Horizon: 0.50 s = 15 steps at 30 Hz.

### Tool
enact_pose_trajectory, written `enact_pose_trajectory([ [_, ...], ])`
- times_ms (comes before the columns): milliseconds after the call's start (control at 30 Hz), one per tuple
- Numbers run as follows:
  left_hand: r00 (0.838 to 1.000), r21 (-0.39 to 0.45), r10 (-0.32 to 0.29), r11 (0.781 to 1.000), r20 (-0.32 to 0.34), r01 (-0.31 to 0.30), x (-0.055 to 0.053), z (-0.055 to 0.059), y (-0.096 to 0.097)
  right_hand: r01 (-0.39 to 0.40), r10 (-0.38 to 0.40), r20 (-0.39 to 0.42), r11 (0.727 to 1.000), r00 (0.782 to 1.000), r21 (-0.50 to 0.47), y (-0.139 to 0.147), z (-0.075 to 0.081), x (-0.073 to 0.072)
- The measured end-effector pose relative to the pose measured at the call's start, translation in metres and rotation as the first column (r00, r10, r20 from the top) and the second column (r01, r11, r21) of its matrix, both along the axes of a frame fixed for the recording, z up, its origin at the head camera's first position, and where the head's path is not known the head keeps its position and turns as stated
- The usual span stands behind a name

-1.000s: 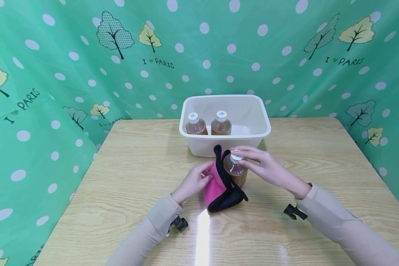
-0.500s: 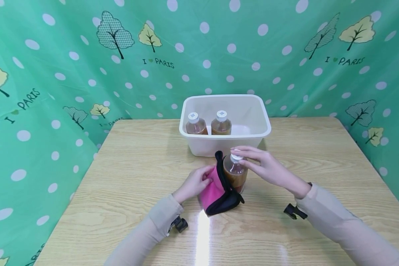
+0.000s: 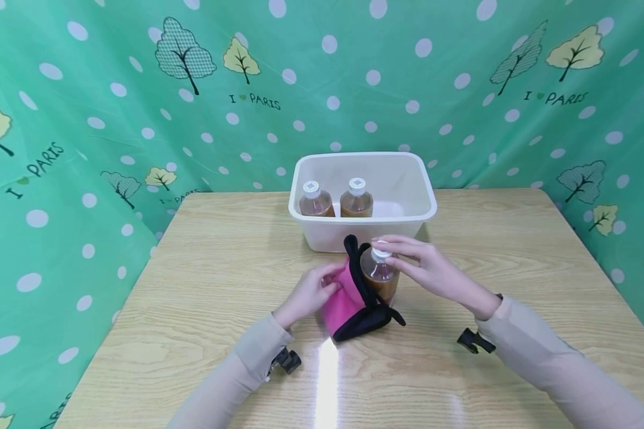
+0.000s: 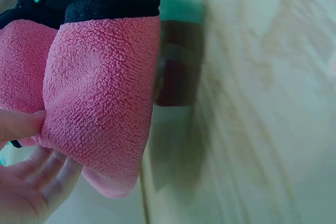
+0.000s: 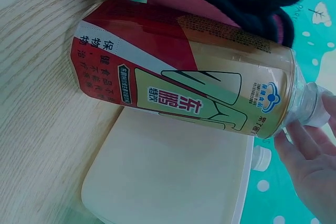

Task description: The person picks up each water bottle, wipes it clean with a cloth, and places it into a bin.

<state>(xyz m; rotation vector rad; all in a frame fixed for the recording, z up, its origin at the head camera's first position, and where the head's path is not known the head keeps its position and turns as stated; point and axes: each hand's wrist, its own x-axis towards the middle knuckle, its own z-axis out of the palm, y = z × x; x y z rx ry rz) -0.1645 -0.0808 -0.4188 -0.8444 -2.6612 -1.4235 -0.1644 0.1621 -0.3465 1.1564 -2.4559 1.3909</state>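
Note:
In the head view my left hand pinches a pink fleece cloth with black edging, thumb on one side and fingers on the other. The cloth is bunched against the left side of a drink bottle. The left wrist view shows the fuzzy pink cloth hanging in a fold from that grip. My right hand grips the bottle at its white cap, from above and the right. A red and yellow label wraps the bottle in the right wrist view. The bottle stands upright on the table.
A white plastic bin stands just behind the bottle. Inside its left half are two capped bottles, one brown-filled bottle beside another bottle. A wooden table lies under everything, and a green dotted curtain hangs behind.
The cloth has shifted along the bottle's side: its black far edge dipped half a second ago and is higher again now. The right hand and bottle have stayed in place.

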Motion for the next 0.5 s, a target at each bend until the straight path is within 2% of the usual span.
enact_pose_trajectory([
  [300,0.999,0.027,0.008,1.0,-0.053,-0.007,0.002,0.014,0.001,0.017,-0.017,0.0,1.0,1.0,0.002,0.0,-0.001,0.001],
  [500,0.998,0.041,0.009,0.999,-0.06,-0.006,0.002,0.015,0.003,0.021,-0.021,0.01,1.0,1.0,0.006,0.0,-0.001,0.001],
])
